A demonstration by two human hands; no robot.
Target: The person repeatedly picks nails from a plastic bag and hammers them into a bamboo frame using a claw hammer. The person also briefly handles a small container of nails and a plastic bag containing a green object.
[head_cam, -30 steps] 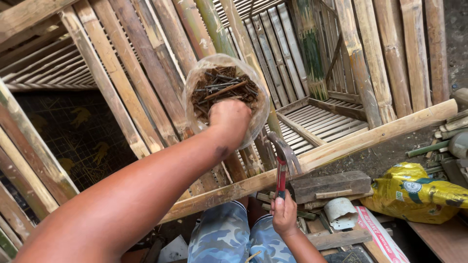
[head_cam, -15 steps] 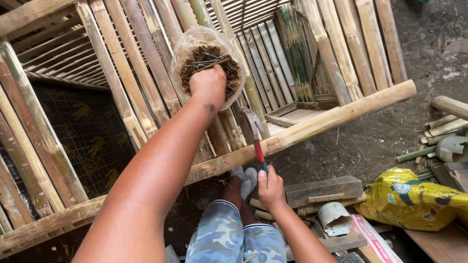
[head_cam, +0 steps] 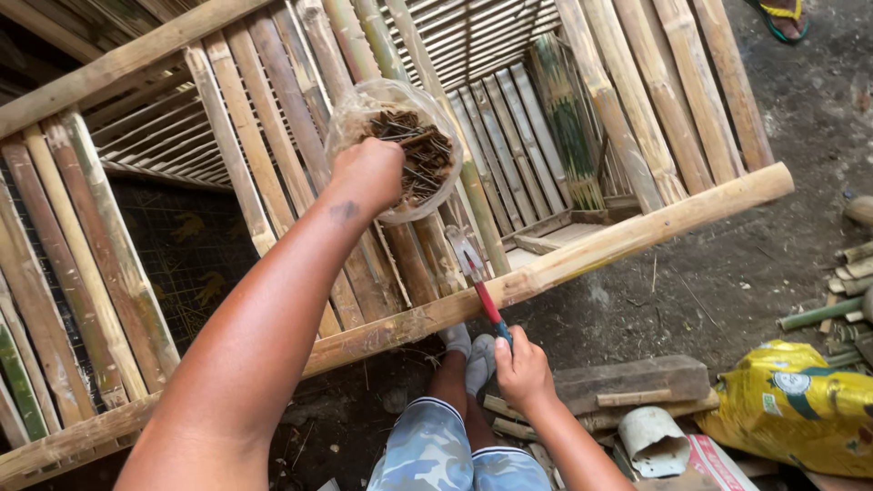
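My left hand reaches forward into a clear plastic container of rusty nails that rests on the bamboo slats; its fingers are curled among the nails. My right hand grips the red-handled hammer low by my knees, its metal head pointing up against the long bamboo pole. The pole runs diagonally across the front of a bamboo frame. My legs in camouflage shorts are below.
A yellow sack lies at the lower right beside a wooden block and a white cup-like piece. Cut bamboo bits lie on the dirt at right. A sandalled foot shows at the top right.
The view has shifted so the frame and pole sit higher and further right. My left hand stays in the nail container. My right hand keeps the hammer, now lower and nearer my knees.
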